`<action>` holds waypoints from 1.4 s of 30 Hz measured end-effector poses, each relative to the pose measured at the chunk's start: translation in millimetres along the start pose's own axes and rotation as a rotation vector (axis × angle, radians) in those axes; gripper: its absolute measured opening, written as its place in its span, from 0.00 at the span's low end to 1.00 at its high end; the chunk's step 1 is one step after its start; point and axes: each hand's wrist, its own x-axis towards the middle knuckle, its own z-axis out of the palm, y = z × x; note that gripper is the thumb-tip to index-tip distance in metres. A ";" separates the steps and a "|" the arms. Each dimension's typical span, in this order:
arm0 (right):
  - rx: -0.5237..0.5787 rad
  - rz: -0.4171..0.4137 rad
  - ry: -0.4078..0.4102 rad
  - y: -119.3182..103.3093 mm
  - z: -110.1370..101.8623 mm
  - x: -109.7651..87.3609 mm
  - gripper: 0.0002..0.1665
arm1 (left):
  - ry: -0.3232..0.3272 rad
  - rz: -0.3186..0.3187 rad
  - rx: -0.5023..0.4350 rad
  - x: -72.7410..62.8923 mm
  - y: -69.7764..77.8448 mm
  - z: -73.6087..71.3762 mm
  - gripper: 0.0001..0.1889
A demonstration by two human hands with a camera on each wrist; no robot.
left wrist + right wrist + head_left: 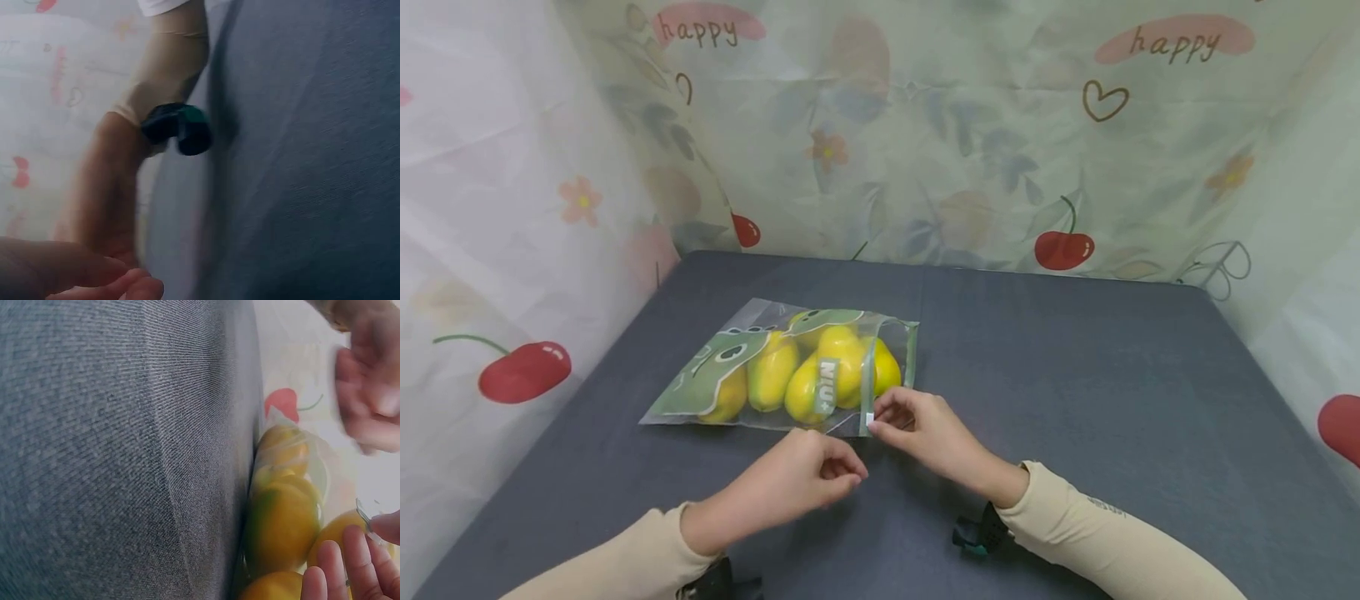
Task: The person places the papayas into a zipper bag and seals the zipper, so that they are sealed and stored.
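Observation:
A clear zip bag with a green cartoon print lies on its side on the table, filled with several yellow fruits that look like mangoes. Its zip strip runs along the right end, with a small white slider at the near corner. My right hand pinches the bag at that slider between thumb and fingers. In the right wrist view its fingers lie close against the fruit. Just in front of the bag's near edge is my left hand, fingers loosely curled, holding nothing.
The dark grey table reaches back to a printed curtain, which also hangs on both sides. Black wrist devices sit under both cream sleeves. A thin looped cord hangs near the back right corner.

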 end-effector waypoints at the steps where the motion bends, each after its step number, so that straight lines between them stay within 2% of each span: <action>1: 0.000 0.001 0.001 0.2 0.2 0.2 0.07 | -0.023 -0.028 -0.051 -0.2 -4.8 3.5 0.05; 4: 0.001 0.002 0.004 0.2 0.5 0.6 0.07 | -0.069 -0.128 -0.297 1.0 -18.8 14.2 0.09; 6: 0.001 0.001 0.007 0.5 0.6 0.8 0.07 | -0.055 -0.181 -0.513 2.9 -26.8 21.5 0.13; 8: 0.000 -0.004 0.010 0.7 0.7 0.8 0.07 | 0.000 -0.217 -0.719 4.6 -32.7 29.0 0.18; 10: -0.001 -0.007 0.011 0.9 0.9 0.8 0.07 | 0.081 -0.228 -0.881 6.2 -35.7 35.1 0.21; 14: 0.000 -0.012 0.009 0.8 0.8 0.7 0.07 | 0.246 -0.228 -1.061 9.5 -34.5 41.7 0.22; 19: 0.005 -0.014 0.004 0.3 0.4 0.1 0.07 | 0.397 -0.264 -1.127 14.5 -27.6 45.4 0.15; 28: 0.020 -0.015 0.014 0.1 1.8 -0.6 0.07 | 0.537 -0.286 -1.176 20.7 -19.2 49.6 0.06; 36: 0.093 -0.026 0.015 0.3 4.9 -2.4 0.10 | 0.600 -0.268 -1.174 24.2 -19.1 52.0 0.02; 42: 0.257 0.022 0.016 4.9 11.2 -0.9 0.11 | 0.607 -0.265 -1.155 23.9 -16.8 51.3 0.02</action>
